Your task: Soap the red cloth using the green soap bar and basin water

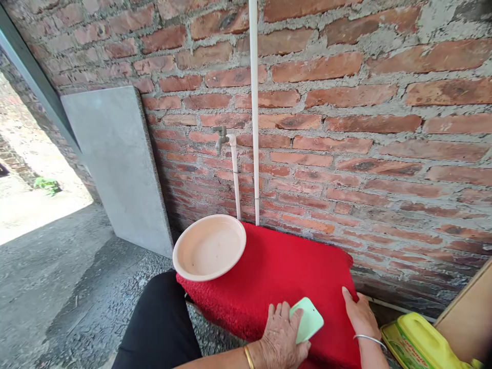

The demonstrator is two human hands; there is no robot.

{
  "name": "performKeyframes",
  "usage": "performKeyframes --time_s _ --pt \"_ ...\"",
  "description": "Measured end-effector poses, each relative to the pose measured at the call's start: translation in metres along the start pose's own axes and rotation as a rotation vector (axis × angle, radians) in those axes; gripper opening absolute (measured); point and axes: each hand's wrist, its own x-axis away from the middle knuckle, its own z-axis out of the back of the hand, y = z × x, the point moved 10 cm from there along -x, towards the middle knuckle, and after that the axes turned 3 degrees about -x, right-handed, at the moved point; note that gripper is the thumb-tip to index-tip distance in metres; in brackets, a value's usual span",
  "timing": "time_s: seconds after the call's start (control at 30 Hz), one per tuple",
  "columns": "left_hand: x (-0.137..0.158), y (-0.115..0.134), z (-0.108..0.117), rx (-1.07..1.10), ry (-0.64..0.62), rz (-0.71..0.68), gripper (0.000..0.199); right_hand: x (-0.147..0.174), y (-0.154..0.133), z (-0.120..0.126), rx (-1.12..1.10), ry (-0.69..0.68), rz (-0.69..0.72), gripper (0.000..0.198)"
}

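Note:
A red plush mat lies draped over a low support against the wall. My left hand, with a gold bangle at the wrist, grips a pale green scrub brush with a rounded flat back and a small hole in one corner. The brush rests on the mat, and its underside is hidden. At the mat's right edge is my right hand, wearing a silver bangle. Its thumb lies on top of the cloth while the fingers curl over the edge, partly out of sight.
A pale pink basin sits on the mat's left end, below a grey tap on a white pipe. A yellow jug lies at lower right, near a wooden board. A grey slab leans on the brick wall.

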Motion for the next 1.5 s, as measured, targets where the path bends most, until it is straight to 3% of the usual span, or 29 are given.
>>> performKeyframes --time_s 0.07,0.23,0.33,0.4,0.57,0.67,0.73,0.87,0.97,1.03,1.2,1.27,1.33,1.5 --pt "-0.003 -0.008 0.011 0.003 0.023 0.024 0.074 0.001 0.000 0.000 0.007 -0.010 -0.008 0.081" --pt "-0.012 -0.071 0.060 -0.100 0.186 0.273 0.057 0.003 -0.001 -0.003 -0.022 -0.019 -0.020 0.078" --pt "-0.014 -0.083 0.065 -0.155 0.212 0.319 0.053 0.003 0.000 -0.004 -0.040 -0.017 -0.018 0.078" --pt "-0.012 -0.072 0.055 -0.159 0.197 0.281 0.055 0.003 0.000 -0.004 -0.043 -0.015 -0.017 0.077" --pt "-0.002 -0.011 0.012 -0.035 0.045 0.078 0.070 0.004 0.000 -0.001 -0.027 0.002 -0.014 0.076" --pt "-0.004 0.002 0.012 0.027 0.014 0.018 0.073 0.006 -0.002 0.001 -0.016 0.014 -0.009 0.077" --pt "-0.011 -0.015 0.033 -0.002 0.080 0.077 0.070 0.006 -0.002 0.000 -0.014 0.015 -0.009 0.075" --pt "-0.028 -0.078 0.085 -0.149 0.231 0.305 0.055 0.005 0.001 -0.003 -0.018 0.007 -0.033 0.072" --pt "-0.031 -0.104 0.097 -0.220 0.273 0.400 0.048 0.006 0.001 -0.003 -0.023 0.004 -0.041 0.072" --pt "-0.029 -0.098 0.087 -0.251 0.297 0.378 0.049 0.006 0.001 -0.003 -0.022 -0.002 -0.035 0.073" --pt "-0.020 -0.031 0.033 -0.200 0.246 0.079 0.066 0.006 -0.001 0.000 -0.004 -0.014 -0.018 0.075" --pt "-0.021 -0.019 0.027 -0.151 0.217 0.020 0.070 0.005 -0.001 0.000 0.006 -0.017 -0.015 0.076" --pt "-0.025 -0.034 0.041 -0.145 0.255 0.079 0.066 0.004 -0.001 0.000 0.016 -0.016 -0.015 0.077" --pt "-0.033 -0.119 0.101 -0.256 0.396 0.381 0.048 0.001 0.000 -0.003 0.004 -0.003 0.004 0.078"
